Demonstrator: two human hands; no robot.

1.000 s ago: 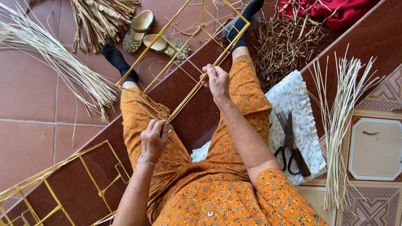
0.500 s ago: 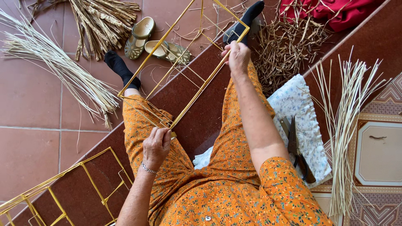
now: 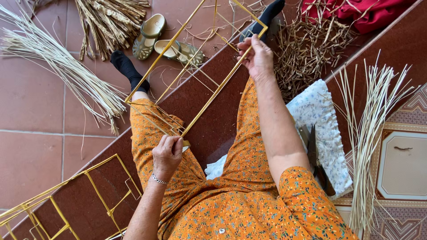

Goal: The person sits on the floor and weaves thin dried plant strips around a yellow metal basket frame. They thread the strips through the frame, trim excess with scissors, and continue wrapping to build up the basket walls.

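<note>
A yellow wire frame (image 3: 209,95) lies slanted across my lap over orange flowered trousers. My left hand (image 3: 168,153) grips the frame's near corner, fingers closed on the wire and on thin pale strands. My right hand (image 3: 255,55) is stretched out far along the frame's right rail, fingers pinched on the rail and a strand near the far corner. Thin strands (image 3: 153,118) run across the frame between its rails.
A bundle of pale reeds (image 3: 66,73) lies left on the tiles, another (image 3: 369,133) at right. Sandals (image 3: 169,42), a pile of brown scraps (image 3: 307,53), red cloth (image 3: 369,13), scissors (image 3: 316,160) on a white cushion (image 3: 324,120), more yellow frames (image 3: 66,200) at bottom left.
My right hand has slid from the middle of the frame's rail out to its far corner. My left hand has stayed at the near corner.
</note>
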